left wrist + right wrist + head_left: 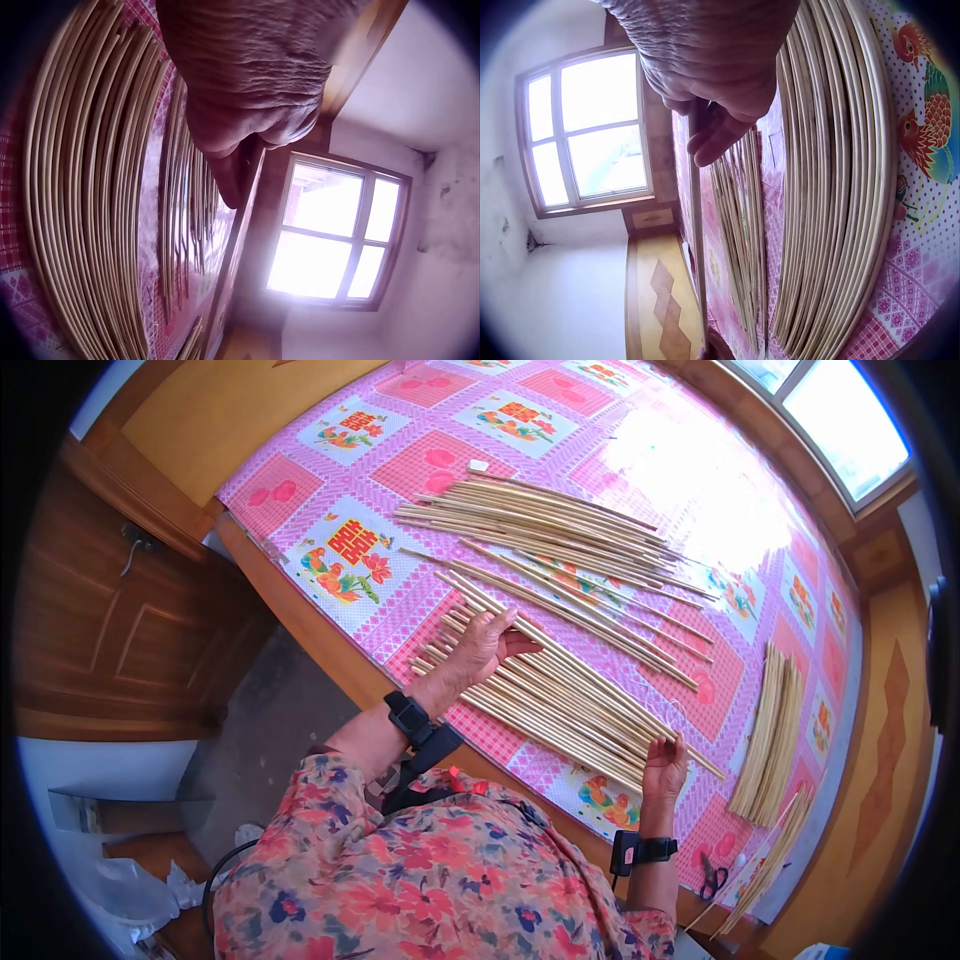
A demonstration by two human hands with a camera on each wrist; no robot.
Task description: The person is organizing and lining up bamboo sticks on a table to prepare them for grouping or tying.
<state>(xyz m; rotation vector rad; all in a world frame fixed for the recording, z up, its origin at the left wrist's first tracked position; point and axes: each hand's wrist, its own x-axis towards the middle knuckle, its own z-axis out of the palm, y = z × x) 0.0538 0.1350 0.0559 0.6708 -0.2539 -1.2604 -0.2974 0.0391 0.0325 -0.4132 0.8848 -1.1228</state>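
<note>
My left hand [482,647] and right hand [663,772] hold one long, thin, straw-coloured stick between them. In the right wrist view this stick [697,225] runs down from the right thumb and fingers to the other hand at the bottom. The left wrist view shows the stick [238,225] pinched at the left fingertips. Below both hands lies a wide row of similar sticks [560,710], side by side on the patterned cover [390,595]. Several loose sticks [600,622] lie just beyond the row.
A bigger spread of sticks [550,525] lies farther back. To the right are a thick bundle [768,735] and a thinner bundle [775,860], with dark-handled scissors [713,878] near the latter. The wooden edge [300,622] borders the cover at the front left.
</note>
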